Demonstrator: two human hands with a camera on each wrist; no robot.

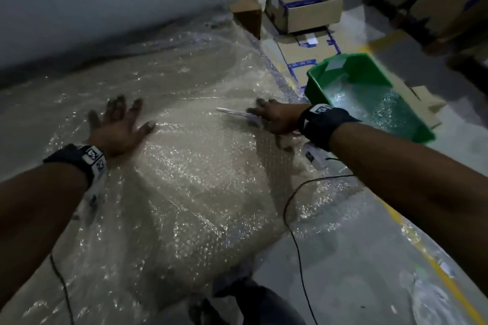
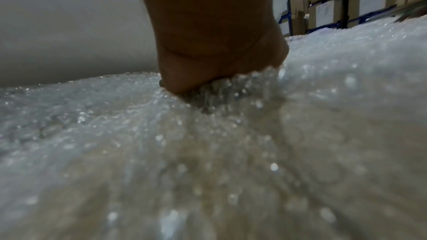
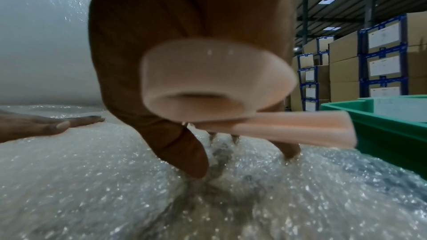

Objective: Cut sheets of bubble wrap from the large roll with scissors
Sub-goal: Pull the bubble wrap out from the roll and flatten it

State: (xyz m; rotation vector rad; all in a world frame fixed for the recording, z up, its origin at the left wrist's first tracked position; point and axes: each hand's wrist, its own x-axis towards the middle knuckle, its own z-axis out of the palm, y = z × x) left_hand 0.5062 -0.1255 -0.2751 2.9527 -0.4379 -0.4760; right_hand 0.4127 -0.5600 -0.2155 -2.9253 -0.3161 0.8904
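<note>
Bubble wrap sheet [image 1: 190,179]: clear, pebbled, glinting plastic, lay spread in several loose layers over the grey floor [image 1: 343,258] and tan cardboard, its nearest edge beside the person's dark-clad knee [image 1: 253,301]. A thin black cable [image 1: 295,232] trailed across the sheet's near right corner. Left hand [image 1: 118,126]: rested palm-down on the sheet's left half, fingers straight and splayed, thumb out to the right, holding nothing; the left wrist view showed the heel of the palm denting the bubbles. Right hand [image 1: 274,119]: on the sheet's right half, well apart from the left hand, knuckles up, fingers curled through the handle loops of the scissors [image 1: 237,114]; thumb tip touched the sheet in the right wrist view. Scissors: pale pinkish plastic handles, rounded loop, slim bright blades; long axis ran roughly level with the sheet, tips pointing left toward the left hand; whether the blades were parted could not be told, owing to blur. Green bin [image 1: 412,124]: rectangular, hard plastic, just right of the sheet, holding more bubble wrap. Large roll [image 1: 92,2]: broad, pale, cylindrical, lay at the sheet's far side. Open cardboard box [image 1: 303,8]: brown with blue tape, beyond the sheet's far right corner, flattened cardboard beside it.
</note>
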